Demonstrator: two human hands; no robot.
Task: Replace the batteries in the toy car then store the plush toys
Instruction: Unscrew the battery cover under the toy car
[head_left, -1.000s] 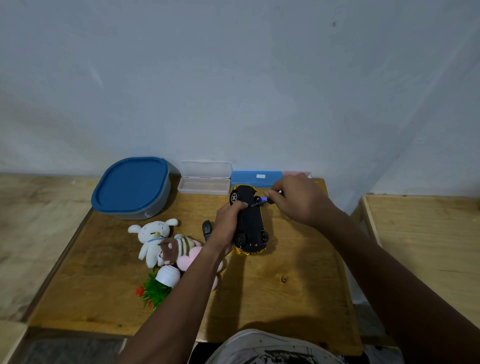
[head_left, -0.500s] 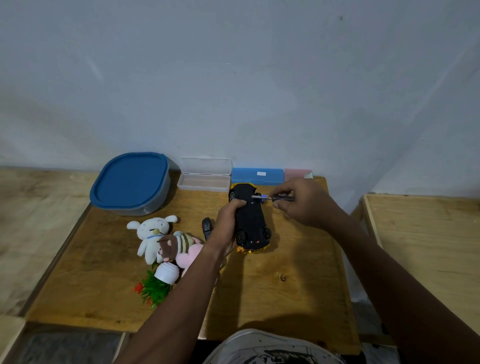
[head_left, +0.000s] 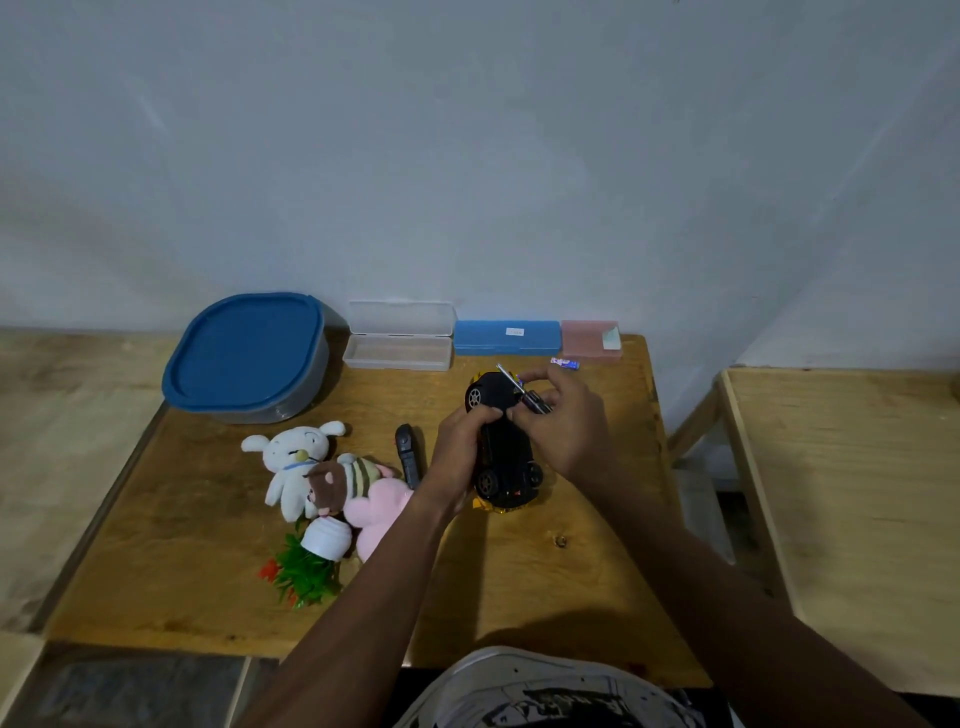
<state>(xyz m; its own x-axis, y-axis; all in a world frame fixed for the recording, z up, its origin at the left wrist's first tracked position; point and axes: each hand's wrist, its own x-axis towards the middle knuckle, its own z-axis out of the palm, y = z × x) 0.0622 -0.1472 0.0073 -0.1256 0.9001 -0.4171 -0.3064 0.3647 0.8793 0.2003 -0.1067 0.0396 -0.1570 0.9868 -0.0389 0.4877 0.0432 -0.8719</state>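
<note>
The left hand (head_left: 460, 457) grips the upturned black toy car (head_left: 501, 441) mid-body on the wooden desk (head_left: 571, 597). The right hand (head_left: 566, 421) pinches a small metal screwdriver (head_left: 522, 389) in its fingers (head_left: 537, 375). The tool's tip has swung from level to up-left, off the underside, so the battery cover probably comes next.

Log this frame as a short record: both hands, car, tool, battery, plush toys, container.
left hand: grips the toy car, underside up
right hand: holds a screwdriver above the car
battery: loose on the table, near the pink case
plush toys: heaped left of the car, not stored
container: blue lid on
</note>
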